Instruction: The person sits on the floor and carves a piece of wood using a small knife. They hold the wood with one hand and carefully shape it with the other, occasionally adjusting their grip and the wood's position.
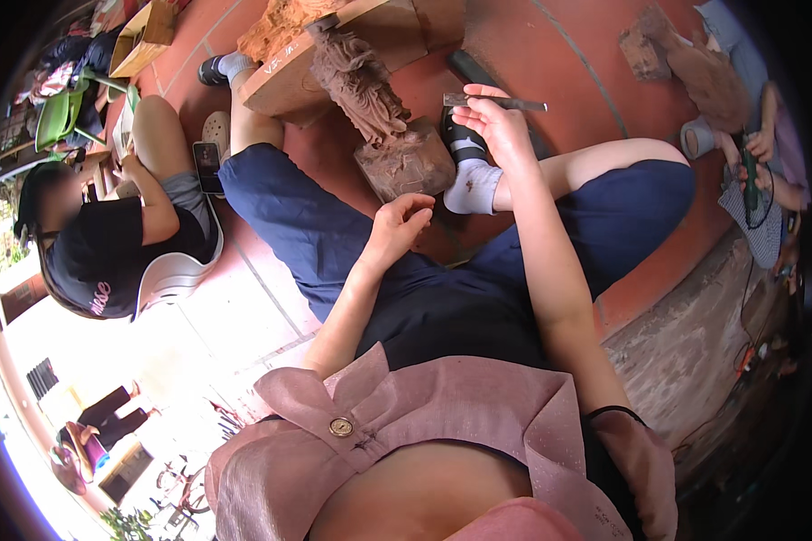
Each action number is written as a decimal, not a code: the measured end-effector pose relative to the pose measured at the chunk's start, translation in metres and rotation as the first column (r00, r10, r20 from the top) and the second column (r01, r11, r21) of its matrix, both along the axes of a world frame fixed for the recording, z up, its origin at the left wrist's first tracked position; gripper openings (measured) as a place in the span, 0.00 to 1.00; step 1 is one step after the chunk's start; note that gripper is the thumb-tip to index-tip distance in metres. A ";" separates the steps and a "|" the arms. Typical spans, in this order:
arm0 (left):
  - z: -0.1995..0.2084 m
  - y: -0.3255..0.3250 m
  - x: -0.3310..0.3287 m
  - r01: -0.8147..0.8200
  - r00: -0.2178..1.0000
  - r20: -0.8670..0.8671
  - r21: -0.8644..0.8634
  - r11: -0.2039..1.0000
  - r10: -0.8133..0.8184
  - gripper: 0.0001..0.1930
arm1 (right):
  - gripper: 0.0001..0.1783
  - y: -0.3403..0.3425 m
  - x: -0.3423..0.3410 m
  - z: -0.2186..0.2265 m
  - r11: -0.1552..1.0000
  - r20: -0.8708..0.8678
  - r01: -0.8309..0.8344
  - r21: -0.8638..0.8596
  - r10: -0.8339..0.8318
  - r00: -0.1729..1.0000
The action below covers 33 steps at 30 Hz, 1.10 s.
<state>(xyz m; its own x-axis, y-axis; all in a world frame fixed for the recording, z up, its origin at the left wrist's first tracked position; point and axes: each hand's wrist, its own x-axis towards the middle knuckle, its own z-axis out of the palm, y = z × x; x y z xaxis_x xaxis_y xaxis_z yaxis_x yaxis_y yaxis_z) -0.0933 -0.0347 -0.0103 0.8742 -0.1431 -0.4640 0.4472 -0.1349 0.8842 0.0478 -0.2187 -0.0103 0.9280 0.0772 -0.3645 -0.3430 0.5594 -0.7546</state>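
A carved brown wooden statue [356, 81] with draped folds leans on the floor between my legs, its thick block base [406, 160] toward me. My right hand [498, 131] is raised to the right of the statue, fingers closed around a flat dark metal chisel [521, 105], which lies roughly level with its bright end pointing right. Just on the near side of the base is my left hand [395, 234]. Its fingers curl loosely, with a gap between thumb and fingers and nothing seen in them.
Behind the statue lies a wooden block [289, 81]; an orange rough wood piece [284, 27] is beyond. A dark bar [514, 108] lies by my shoe. At left sits a person [108, 234] near a phone [208, 167]. At right, another person's hands [762, 158] work beside a carving [704, 81].
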 end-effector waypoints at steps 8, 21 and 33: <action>-0.002 0.012 0.014 0.008 1.000 0.001 0.039 0.999 -0.008 0.10 | 0.07 0.039 -0.019 -0.032 0.988 0.026 -0.056 -0.147 0.060 0.998; 0.026 -0.032 0.047 -0.253 0.927 0.304 0.068 0.965 0.221 0.14 | 0.06 0.059 -0.031 -0.017 0.756 0.440 0.231 -0.613 0.084 0.894; 0.026 -0.037 0.062 -0.033 0.850 0.491 0.412 0.911 -0.191 0.38 | 0.05 0.066 -0.034 -0.038 0.978 0.307 0.041 -0.203 0.023 0.952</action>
<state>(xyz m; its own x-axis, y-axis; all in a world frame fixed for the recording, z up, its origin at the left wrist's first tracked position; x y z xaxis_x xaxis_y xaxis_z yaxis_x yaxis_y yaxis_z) -0.0316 -0.0717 0.0153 0.9917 -0.1275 0.0136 -0.0800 -0.5321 0.8429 0.0141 -0.1530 -0.0482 0.9973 0.0222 -0.0702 -0.0734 0.3839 -0.9204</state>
